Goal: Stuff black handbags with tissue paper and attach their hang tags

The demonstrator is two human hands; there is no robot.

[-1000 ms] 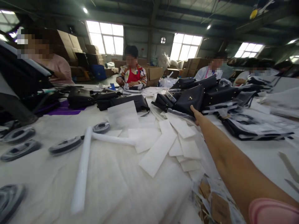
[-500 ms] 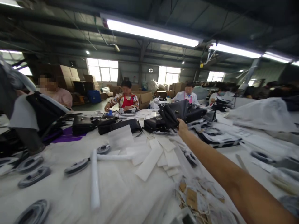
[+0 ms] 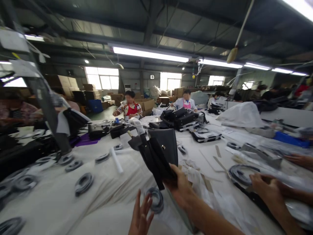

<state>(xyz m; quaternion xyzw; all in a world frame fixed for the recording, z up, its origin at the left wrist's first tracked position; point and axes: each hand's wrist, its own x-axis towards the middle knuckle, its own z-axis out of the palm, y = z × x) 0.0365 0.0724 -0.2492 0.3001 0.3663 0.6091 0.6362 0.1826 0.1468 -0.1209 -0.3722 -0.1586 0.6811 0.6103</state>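
Observation:
My right hand (image 3: 179, 187) is closed round the lower end of a black handbag (image 3: 165, 147) and holds it up over the white table (image 3: 107, 195). A small metal clasp shows on the bag's front panel, and its dark side folds hang toward the left. Low in the middle, my left hand (image 3: 141, 215) is raised with its fingers spread and nothing in them. A coiled grey strap (image 3: 155, 199) in clear wrapping lies on the table just behind my left fingers.
A heap of black bags (image 3: 181, 119) lies across the table. More coiled straps (image 3: 83, 183) and a white roll (image 3: 116, 160) lie to the left. A co-worker's hands (image 3: 266, 187) work at the right. A metal post (image 3: 50, 107) stands at the left; co-workers sit beyond.
My right hand has drawn back from the heap toward me, bringing a black handbag with it. My left hand has come into view. The view has shifted to the right.

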